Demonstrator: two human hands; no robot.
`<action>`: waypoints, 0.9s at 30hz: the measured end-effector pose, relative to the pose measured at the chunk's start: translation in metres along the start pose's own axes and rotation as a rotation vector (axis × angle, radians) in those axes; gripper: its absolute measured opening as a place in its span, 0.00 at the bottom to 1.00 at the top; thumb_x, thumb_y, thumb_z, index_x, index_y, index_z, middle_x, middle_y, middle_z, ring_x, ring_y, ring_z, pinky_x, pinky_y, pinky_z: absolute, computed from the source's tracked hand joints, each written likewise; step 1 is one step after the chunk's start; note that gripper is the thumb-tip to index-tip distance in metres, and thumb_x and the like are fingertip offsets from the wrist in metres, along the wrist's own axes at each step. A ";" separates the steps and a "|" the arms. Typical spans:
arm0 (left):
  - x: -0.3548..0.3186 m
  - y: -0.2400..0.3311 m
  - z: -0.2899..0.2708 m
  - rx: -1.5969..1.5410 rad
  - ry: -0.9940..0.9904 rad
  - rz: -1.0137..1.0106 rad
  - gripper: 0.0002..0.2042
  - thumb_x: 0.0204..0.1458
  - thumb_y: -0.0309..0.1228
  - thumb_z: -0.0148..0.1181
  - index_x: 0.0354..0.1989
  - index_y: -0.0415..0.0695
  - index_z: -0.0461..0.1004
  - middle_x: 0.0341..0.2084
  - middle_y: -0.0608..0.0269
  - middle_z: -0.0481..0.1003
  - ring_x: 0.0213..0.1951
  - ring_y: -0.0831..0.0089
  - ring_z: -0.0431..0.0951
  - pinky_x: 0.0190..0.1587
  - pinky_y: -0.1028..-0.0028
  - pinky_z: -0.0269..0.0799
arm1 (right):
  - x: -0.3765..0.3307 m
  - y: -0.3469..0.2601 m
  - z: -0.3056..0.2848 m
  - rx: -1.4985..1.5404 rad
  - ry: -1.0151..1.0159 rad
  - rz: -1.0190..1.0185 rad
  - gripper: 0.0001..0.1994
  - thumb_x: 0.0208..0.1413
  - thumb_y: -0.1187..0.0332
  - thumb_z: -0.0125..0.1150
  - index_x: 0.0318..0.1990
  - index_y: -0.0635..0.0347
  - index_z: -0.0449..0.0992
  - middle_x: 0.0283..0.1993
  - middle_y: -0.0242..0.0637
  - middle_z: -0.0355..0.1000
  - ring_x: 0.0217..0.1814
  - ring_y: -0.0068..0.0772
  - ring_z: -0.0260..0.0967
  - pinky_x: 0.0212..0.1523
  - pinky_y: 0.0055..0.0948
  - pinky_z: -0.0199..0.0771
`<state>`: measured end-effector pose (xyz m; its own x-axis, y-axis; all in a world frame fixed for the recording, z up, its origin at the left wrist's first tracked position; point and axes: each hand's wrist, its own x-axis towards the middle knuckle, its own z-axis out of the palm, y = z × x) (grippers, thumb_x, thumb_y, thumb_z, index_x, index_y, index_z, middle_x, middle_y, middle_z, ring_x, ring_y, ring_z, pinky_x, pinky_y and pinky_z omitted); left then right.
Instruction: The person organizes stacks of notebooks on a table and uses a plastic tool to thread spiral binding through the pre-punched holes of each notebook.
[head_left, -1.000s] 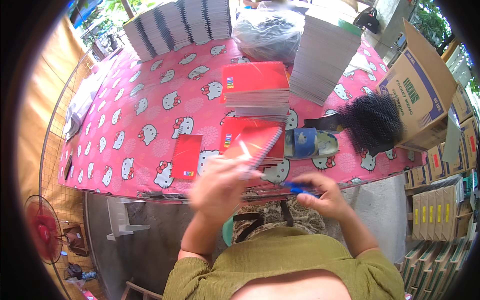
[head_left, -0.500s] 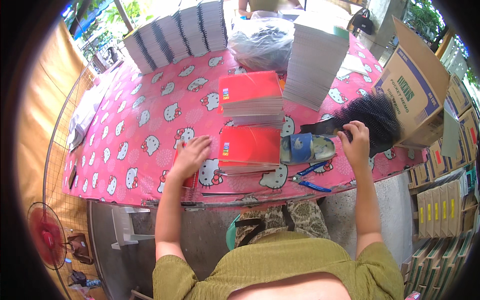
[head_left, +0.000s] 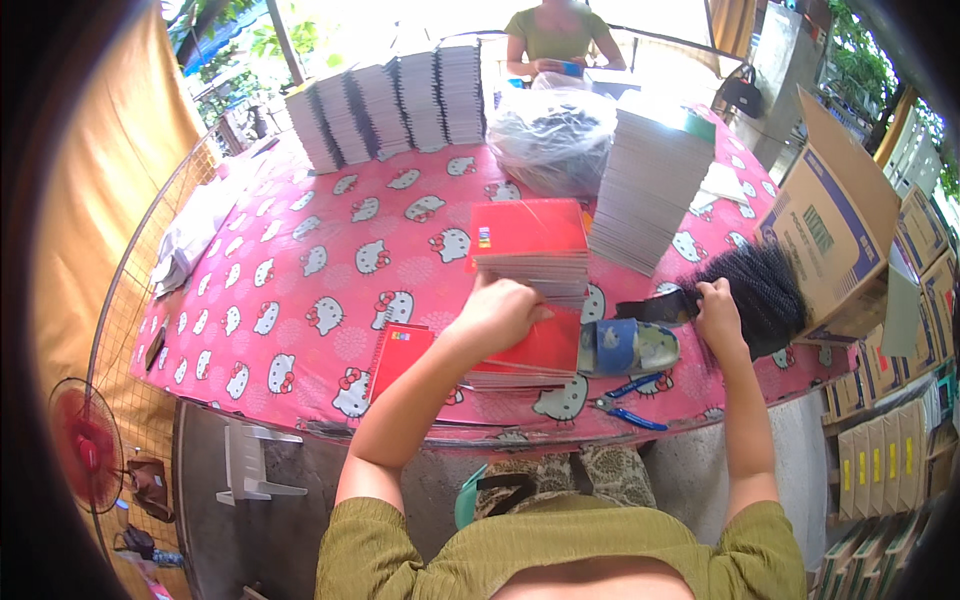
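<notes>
My left hand (head_left: 498, 318) is closed at the upper left corner of the near stack of red notebooks (head_left: 545, 350); its fingertips are partly hidden. Just beyond it stands a second stack of red-covered notebooks (head_left: 530, 230). A single red notebook (head_left: 398, 358) lies left of my left forearm. My right hand (head_left: 718, 308) has its fingers pinched at the edge of a heap of black spiral binding coils (head_left: 760, 295); the coil in them is hardly visible. Between the hands sit a blue sandal-like object (head_left: 630, 347) and blue-handled cutting pliers (head_left: 630, 402).
Tall spiral-bound stacks (head_left: 400, 105) line the far left of the table. A plastic bag of dark coils (head_left: 550, 140) and a tall paper stack (head_left: 652, 185) stand farther back. An open cardboard box (head_left: 825, 230) is at right. Another person (head_left: 560, 45) sits opposite.
My left hand has moved right, from the single notebook to the near notebook stack. My right hand has closed at the black coils. The view has tilted up, showing more of the person opposite.
</notes>
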<state>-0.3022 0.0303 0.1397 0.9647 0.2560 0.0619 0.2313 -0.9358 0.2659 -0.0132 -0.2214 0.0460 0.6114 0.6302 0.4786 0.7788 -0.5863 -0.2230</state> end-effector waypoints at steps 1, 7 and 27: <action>0.003 -0.004 0.003 -0.119 0.014 -0.015 0.13 0.55 0.40 0.58 0.37 0.45 0.82 0.33 0.51 0.80 0.44 0.55 0.78 0.59 0.58 0.59 | 0.000 -0.017 -0.015 0.024 -0.046 0.026 0.08 0.52 0.69 0.64 0.36 0.63 0.78 0.37 0.46 0.71 0.39 0.51 0.74 0.40 0.42 0.74; -0.017 0.004 0.001 -0.394 0.486 0.079 0.06 0.47 0.30 0.66 0.32 0.44 0.81 0.28 0.58 0.79 0.36 0.60 0.78 0.42 0.69 0.69 | -0.011 -0.107 -0.072 0.624 -0.061 -0.119 0.10 0.46 0.75 0.69 0.38 0.63 0.81 0.35 0.39 0.74 0.32 0.32 0.72 0.32 0.28 0.72; -0.063 0.068 -0.004 -0.051 0.848 -0.108 0.09 0.39 0.38 0.74 0.28 0.50 0.84 0.32 0.68 0.79 0.47 0.66 0.74 0.57 0.60 0.57 | 0.002 -0.168 -0.111 0.893 -0.457 -0.420 0.12 0.50 0.80 0.61 0.43 0.61 0.80 0.30 0.39 0.74 0.31 0.34 0.73 0.35 0.29 0.73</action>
<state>-0.3473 -0.0490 0.1575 0.5123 0.4570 0.7271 0.2910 -0.8889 0.3537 -0.1580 -0.1779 0.1787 0.1229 0.9320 0.3411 0.6455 0.1860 -0.7408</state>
